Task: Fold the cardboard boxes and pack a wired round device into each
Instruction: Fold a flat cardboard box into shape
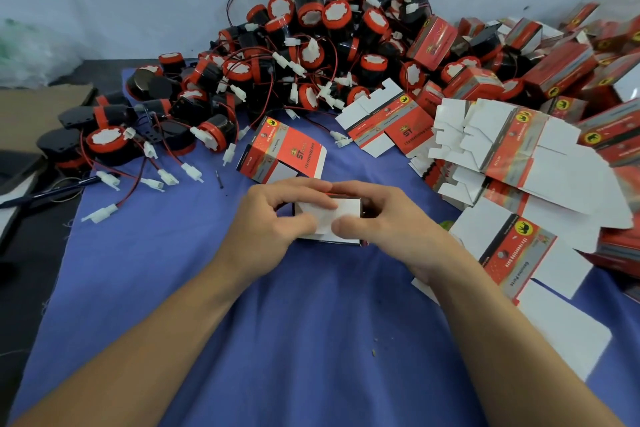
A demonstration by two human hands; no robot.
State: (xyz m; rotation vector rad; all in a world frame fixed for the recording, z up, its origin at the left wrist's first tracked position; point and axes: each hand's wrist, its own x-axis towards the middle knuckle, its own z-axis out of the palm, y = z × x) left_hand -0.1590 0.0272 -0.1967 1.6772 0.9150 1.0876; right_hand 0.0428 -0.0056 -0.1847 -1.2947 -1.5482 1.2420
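A small cardboard box (346,210) sits on the blue cloth (311,340) at the centre, its white flaps facing up. My left hand (273,218) grips its left side, thumb pressing on a flap. My right hand (377,218) grips its right side, thumb on the same flaps. What is inside the box is hidden. A heap of black-and-red round devices (311,28) with red-black wires and white plugs lies behind. A part-folded red box (284,152) lies just beyond my hands.
Flat unfolded box blanks (512,156) are spread at the right, one (519,253) close to my right wrist. Closed red boxes (561,69) pile up at the far right. Loose devices and plugs (162,180) lie left. A pen (45,194) rests at the left edge.
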